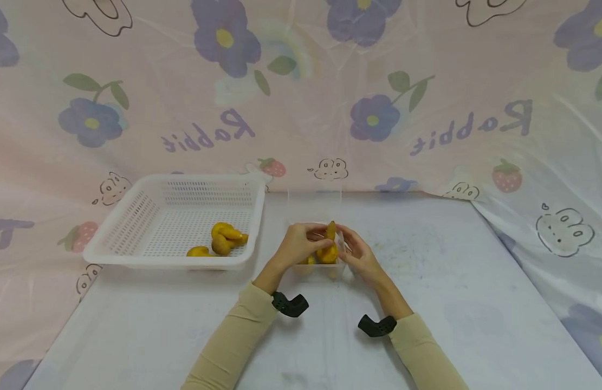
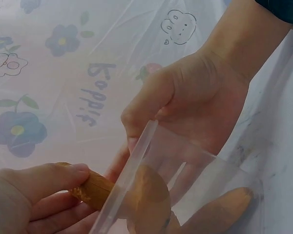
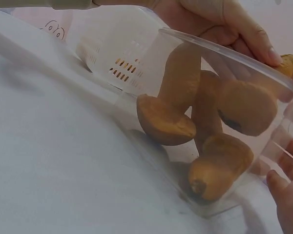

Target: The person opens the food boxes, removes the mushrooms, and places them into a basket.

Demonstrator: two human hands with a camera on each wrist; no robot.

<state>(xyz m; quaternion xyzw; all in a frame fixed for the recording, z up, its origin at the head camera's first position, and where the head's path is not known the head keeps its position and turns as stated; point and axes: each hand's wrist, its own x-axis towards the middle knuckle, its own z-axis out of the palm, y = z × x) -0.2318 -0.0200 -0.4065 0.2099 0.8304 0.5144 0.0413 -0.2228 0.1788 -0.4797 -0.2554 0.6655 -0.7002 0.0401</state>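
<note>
A clear plastic box [image 1: 314, 266] stands on the table between both hands, with several yellow gourds [image 3: 222, 168] lying in it. My left hand [image 1: 301, 241] pinches one gourd [image 1: 328, 252] between thumb and fingers at the box's rim, its narrow neck pointing up. My right hand [image 1: 361, 255] is at the box's right side. Its fingers lie loosely bent along the outside of the clear wall, and one fingertip reaches close to the pinched gourd. In the left wrist view the right hand [image 2: 200, 102] shows its palm toward the box, partly seen through the plastic.
Left of the box stands a white perforated basket [image 1: 254, 227] holding a few more yellow gourds [image 1: 225, 238]. A white cloth [image 1: 452, 281] covers the table. Behind it hangs a patterned curtain [image 1: 301, 124] with flowers and rabbits. Dark bands [image 1: 288, 304] sit on both wrists.
</note>
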